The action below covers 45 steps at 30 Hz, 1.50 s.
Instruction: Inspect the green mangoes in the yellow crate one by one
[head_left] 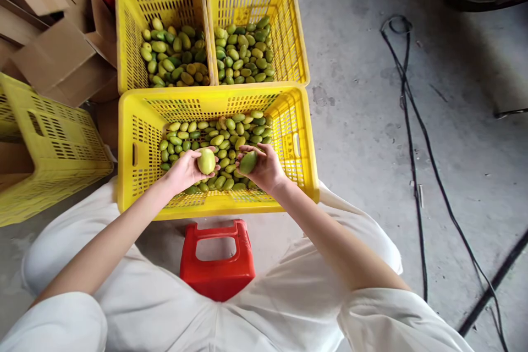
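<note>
My left hand (185,169) has its fingers curled round a pale yellow-green oval fruit (206,161), which looks like a small mango. Cupped in my right hand (269,171) is a darker green oval fruit (248,163) of similar kind. Both hands are over the near yellow crate (218,209), side by side with a small gap between them. Beneath them, many loose green and yellowish fruits (223,140) cover much of the crate's floor. My hands hide some of these.
Behind stand a left yellow crate (131,38) and a right yellow crate (289,27), both holding fruit. Another yellow crate (61,143) and cardboard boxes (61,55) are at left. A red stool (218,278) sits between my legs. Black cables (429,154) cross the concrete floor at right.
</note>
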### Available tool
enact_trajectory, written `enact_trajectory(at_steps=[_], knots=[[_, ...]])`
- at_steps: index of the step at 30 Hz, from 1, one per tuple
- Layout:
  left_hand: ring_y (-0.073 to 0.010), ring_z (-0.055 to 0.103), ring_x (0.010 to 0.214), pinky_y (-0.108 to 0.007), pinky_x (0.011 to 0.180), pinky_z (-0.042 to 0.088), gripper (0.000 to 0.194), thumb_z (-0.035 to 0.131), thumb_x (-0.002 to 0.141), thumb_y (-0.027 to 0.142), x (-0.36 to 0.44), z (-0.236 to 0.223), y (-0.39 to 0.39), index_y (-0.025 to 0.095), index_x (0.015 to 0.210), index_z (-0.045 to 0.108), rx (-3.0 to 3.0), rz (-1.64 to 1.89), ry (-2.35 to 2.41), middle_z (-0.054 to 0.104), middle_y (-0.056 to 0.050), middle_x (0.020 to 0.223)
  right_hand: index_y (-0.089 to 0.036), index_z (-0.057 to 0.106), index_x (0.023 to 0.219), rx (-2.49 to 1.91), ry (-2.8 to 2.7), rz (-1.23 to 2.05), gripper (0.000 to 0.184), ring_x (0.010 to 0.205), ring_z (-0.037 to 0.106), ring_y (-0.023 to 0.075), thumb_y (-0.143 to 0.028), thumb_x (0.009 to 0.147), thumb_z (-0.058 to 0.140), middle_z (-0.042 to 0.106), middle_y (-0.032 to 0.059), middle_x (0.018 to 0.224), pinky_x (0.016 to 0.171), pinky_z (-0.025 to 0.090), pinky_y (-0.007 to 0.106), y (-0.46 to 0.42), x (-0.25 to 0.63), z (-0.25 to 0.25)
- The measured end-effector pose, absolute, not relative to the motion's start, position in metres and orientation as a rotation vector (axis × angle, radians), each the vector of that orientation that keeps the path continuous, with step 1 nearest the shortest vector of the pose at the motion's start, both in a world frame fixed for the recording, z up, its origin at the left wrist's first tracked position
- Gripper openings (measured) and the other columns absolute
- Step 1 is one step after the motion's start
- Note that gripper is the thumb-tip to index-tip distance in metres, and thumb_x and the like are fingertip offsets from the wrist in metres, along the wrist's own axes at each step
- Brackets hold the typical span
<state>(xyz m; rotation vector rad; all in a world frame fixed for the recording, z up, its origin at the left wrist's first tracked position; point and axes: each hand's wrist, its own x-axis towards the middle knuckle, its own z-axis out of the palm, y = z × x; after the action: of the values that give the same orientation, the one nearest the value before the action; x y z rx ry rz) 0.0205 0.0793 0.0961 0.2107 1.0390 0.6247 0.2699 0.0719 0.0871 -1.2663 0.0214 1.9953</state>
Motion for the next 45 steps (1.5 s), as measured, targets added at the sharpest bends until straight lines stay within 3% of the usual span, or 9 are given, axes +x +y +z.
enact_trajectory(at_steps=[5,9,13,20,27,30,33,40,45], knots=[[-0.0216,0.081,0.081,-0.026,0.066,0.059,0.044,0.105,0.084,0.032,0.021,0.092,0.076,0.017,0.119,0.083,0.351,0.631,1.057,0.09,-0.015,0.109,-0.027,0.067,0.111,-1.245,-0.005,2.007,0.039,0.074,0.074,0.0202,-0.021,0.077,0.087,0.084,0.0012,0.097,0.063,0.061,0.03,0.069,0.262,0.094],[-0.0175,0.074,0.076,-0.024,0.064,0.053,0.054,0.117,0.065,0.037,0.022,0.089,0.077,0.019,0.092,0.075,0.368,0.685,1.126,0.088,-0.011,0.101,-0.026,0.06,0.098,-1.287,-0.112,1.895,0.058,0.061,0.06,0.0105,-0.026,0.068,0.109,0.076,-0.0051,0.086,0.05,0.041,0.02,0.067,0.26,0.091],[-0.0146,0.068,0.077,-0.021,0.059,0.045,0.05,0.114,0.061,0.031,0.025,0.093,0.078,0.017,0.096,0.082,0.379,0.696,1.155,0.082,-0.005,0.094,-0.024,0.064,0.093,-1.263,-0.209,1.916,0.069,0.059,0.048,0.0059,-0.037,0.056,0.121,0.065,-0.0074,0.075,0.048,0.03,0.017,0.067,0.264,0.082],[-0.0148,0.06,0.078,-0.024,0.065,0.05,0.027,0.096,0.079,0.029,0.031,0.096,0.078,0.021,0.087,0.071,0.182,0.786,1.335,0.068,-0.001,0.086,-0.025,0.073,0.102,-1.231,-0.298,2.052,0.054,0.051,0.029,0.0067,-0.062,0.08,0.105,0.059,-0.0056,0.068,0.044,0.02,0.021,0.067,0.271,0.071],[-0.0162,0.071,0.083,-0.028,0.078,0.062,0.02,0.08,0.076,0.019,0.032,0.1,0.075,0.023,0.085,0.062,0.143,0.897,1.221,0.074,-0.002,0.092,-0.025,0.065,0.089,-1.183,-0.138,2.081,0.031,0.077,0.067,0.0167,-0.035,0.079,0.092,0.075,0.0023,0.089,0.065,0.059,0.025,0.067,0.272,0.076],[-0.012,0.063,0.066,-0.022,0.062,0.052,0.031,0.084,0.066,0.013,0.031,0.102,0.073,0.023,0.084,0.061,0.242,0.864,1.134,0.067,0.003,0.079,-0.024,0.067,0.093,-1.132,-0.201,2.092,0.028,0.076,0.067,0.0147,-0.023,0.076,0.09,0.077,0.0009,0.094,0.063,0.056,0.023,0.067,0.27,0.077],[-0.0117,0.059,0.058,-0.022,0.055,0.047,0.027,0.088,0.076,0.02,0.032,0.105,0.074,0.022,0.087,0.063,0.237,0.831,1.124,0.061,0.005,0.071,-0.022,0.071,0.093,-1.108,-0.252,2.096,0.024,0.069,0.061,0.0125,-0.022,0.079,0.091,0.073,-0.0007,0.088,0.056,0.046,0.021,0.066,0.269,0.077],[-0.0226,0.082,0.091,-0.031,0.08,0.069,0.014,0.067,0.105,0.019,0.041,0.113,0.078,0.02,0.116,0.076,0.046,0.849,1.191,0.082,-0.007,0.098,-0.021,0.083,0.11,-1.118,-0.171,2.181,0.027,0.086,0.079,0.0197,-0.013,0.084,0.079,0.083,0.0036,0.097,0.086,0.07,0.032,0.066,0.269,0.084],[-0.0162,0.076,0.076,-0.021,0.063,0.057,0.011,0.079,0.107,0.017,0.039,0.127,0.084,0.021,0.117,0.077,0.121,0.943,1.197,0.081,-0.005,0.094,-0.023,0.077,0.109,-1.389,0.015,1.973,0.01,0.075,0.075,0.0153,-0.017,0.101,0.081,0.084,0.0034,0.094,0.069,0.065,0.021,0.067,0.264,0.086]])
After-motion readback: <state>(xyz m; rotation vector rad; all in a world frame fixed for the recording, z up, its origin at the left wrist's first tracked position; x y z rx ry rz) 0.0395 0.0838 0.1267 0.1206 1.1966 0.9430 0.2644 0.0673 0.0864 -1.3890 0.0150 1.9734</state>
